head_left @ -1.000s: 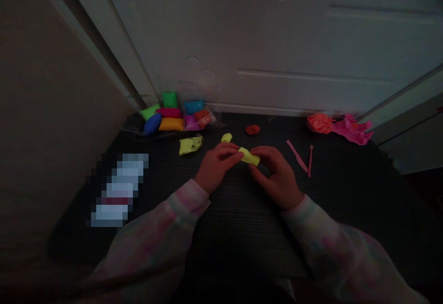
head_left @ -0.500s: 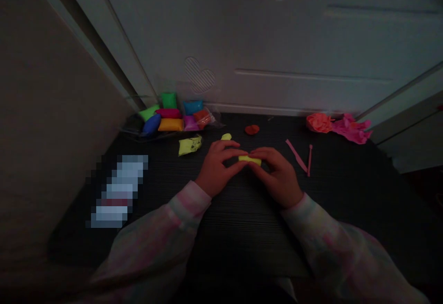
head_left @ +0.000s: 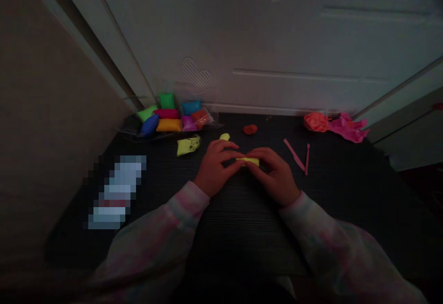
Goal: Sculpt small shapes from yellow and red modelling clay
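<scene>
Yellow pc [head_left: 254, 162] is pinched btwn thumb & fingertips of L hand [head_left: 215, 168] and R hand [head_left: 275, 175], both clamped on it, abv dark table [head_left: 235, 221]. From it, red lump [head_left: 249, 129] is seen at 12 o'clock, pink tools [head_left: 294, 155] at 3, bagged packs [head_left: 169, 125] at 10.

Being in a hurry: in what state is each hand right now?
Left hand: closed in a pinch, holding the elongated, bright-yellow piece of clay-like material.
Right hand: closed in a pinch too, holding that same piece.
</scene>
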The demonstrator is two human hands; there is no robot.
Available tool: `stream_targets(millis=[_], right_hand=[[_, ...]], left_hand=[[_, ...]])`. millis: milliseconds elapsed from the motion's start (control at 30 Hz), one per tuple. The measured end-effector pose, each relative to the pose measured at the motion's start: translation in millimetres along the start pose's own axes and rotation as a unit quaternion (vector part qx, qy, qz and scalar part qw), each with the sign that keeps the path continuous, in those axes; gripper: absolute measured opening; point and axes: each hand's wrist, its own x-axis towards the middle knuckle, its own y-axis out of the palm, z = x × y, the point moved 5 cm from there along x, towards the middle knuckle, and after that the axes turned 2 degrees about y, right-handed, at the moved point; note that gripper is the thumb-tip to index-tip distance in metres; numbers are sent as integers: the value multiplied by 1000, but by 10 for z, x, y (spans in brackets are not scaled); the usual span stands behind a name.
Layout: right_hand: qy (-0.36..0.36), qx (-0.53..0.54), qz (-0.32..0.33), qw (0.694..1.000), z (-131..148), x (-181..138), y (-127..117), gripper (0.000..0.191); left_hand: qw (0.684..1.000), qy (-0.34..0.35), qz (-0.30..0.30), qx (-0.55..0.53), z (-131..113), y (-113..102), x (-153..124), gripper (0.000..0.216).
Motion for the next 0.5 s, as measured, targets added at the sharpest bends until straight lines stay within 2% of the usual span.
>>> stream_targets(millis=[500], right_hand=[[12, 21, 3, 1000, -21, -5, 13, 8]], left_hand=[[1000, -2, 3, -7, -6, 25, -11, 10]])
